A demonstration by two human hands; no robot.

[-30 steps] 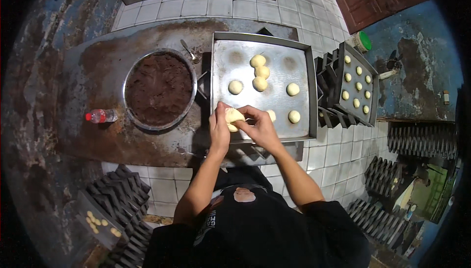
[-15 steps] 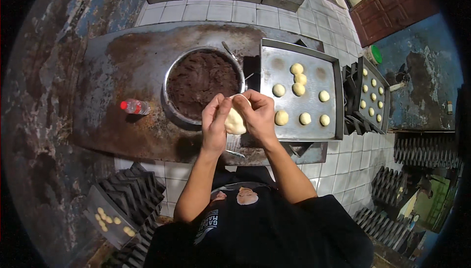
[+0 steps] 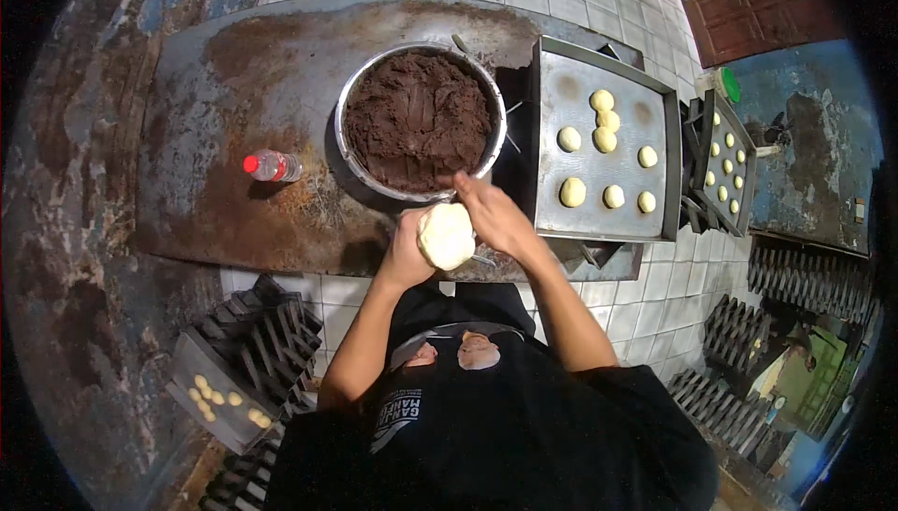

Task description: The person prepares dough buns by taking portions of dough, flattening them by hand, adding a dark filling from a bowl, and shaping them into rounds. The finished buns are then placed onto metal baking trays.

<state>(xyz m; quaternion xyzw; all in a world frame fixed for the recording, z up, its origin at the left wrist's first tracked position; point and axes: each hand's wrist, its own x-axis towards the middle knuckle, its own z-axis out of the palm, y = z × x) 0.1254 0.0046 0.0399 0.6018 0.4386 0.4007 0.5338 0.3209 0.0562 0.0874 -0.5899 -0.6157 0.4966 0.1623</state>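
Observation:
A round of pale dough (image 3: pixel 446 236), now spread flat, rests in my left hand (image 3: pixel 403 255), whose fingers curl round its left side and underneath. My right hand (image 3: pixel 500 219) is just right of the dough, fingers stretched toward the near rim of a big metal bowl (image 3: pixel 340 137). Those fingertips are slightly blurred, and whether the hand touches the dough is unclear. Dark brown, crumbly filling (image 3: pixel 416 118) fills the bowl. Beneath my hands, part of a thin metal tool (image 3: pixel 484 260) shows at the table's near edge.
To the right, a metal baking tray (image 3: pixel 636 100) carries several dough balls (image 3: pixel 572 192). Another tray (image 3: pixel 732 151) of dough balls stands beyond it. A red-capped clear bottle (image 3: pixel 278 166) is on the worn table (image 3: pixel 215 90). At lower left, a tray (image 3: pixel 220 422) holds more balls beside dark racks.
The dough has gone from being pinched between both hands to lying flat in my left hand. My right hand has let go, fingers stretched toward the bowl. The view has shifted.

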